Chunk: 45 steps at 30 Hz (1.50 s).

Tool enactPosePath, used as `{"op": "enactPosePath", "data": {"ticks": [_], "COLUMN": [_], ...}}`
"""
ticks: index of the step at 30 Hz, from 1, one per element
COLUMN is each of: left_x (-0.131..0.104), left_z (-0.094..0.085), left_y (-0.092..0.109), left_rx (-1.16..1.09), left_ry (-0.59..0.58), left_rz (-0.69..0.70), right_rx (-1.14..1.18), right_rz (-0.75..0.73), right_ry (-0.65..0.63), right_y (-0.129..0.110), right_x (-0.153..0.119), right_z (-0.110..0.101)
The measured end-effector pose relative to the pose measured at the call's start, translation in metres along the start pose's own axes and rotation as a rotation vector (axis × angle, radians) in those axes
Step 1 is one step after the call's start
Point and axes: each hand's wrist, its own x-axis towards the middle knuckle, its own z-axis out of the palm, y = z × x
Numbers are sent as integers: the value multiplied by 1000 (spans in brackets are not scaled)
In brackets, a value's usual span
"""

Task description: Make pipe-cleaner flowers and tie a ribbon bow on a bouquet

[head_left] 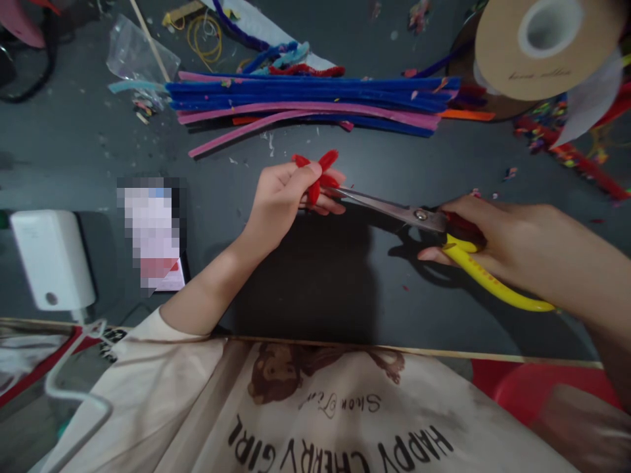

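Note:
Between the thumb and fingers of my left hand [290,190] is a red fuzzy flower shape [326,161], its petals spreading out past the thumb. It looks made of pipe cleaner. My right hand [497,230] is closed around the scissors [488,276], which have yellow and dark red handles. The scissor blades point left, and their tips reach the lower right petal of the red shape. Whether the tips touch the petal or only overlap it, I cannot tell. The blades look nearly together.
A bundle of blue and pink pipe cleaners [305,95] lies beyond my hands. At the back right stands a ribbon spool [493,59]. Colourful scraps [547,125] litter the right side. A phone [152,236] and a white power bank with a cable [53,259] lie left.

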Motion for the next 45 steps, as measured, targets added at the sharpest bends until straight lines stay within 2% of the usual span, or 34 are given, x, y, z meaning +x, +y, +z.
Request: {"op": "enactPosePath", "data": {"ticks": [4, 9, 15, 19, 22, 27, 36, 41, 45], "left_x": [-1, 0, 1, 0, -1, -2, -4, -3, -2], "left_z": [0, 1, 0, -1, 1, 1, -2, -4, -5], "left_y": [1, 3, 0, -3, -1, 4, 8, 11, 11], "left_rx": [-32, -32, -171, -264, -319, -211, -171, -111, -85], "left_ry": [-8, 8, -39, -47, -67, -45, -88, -156, -167], "left_rz": [-8, -26, 20, 68, 83, 62, -72, -83, -102], "right_rx": [-13, -4, 17, 89, 130, 14, -197, -233, -256], "right_rz": [-4, 79, 151, 244, 261, 226, 55, -12, -19], "right_ry": [-29, -93, -74, -70, -45, -89, 69, 65, 78], "right_y": [2, 3, 5, 2, 1, 1, 3, 6, 7], "right_x": [-3, -8, -14, -11, -9, -9, -10, -8, -9], "right_z": [-1, -1, -6, -9, -10, -6, -12, -14, -15]}}
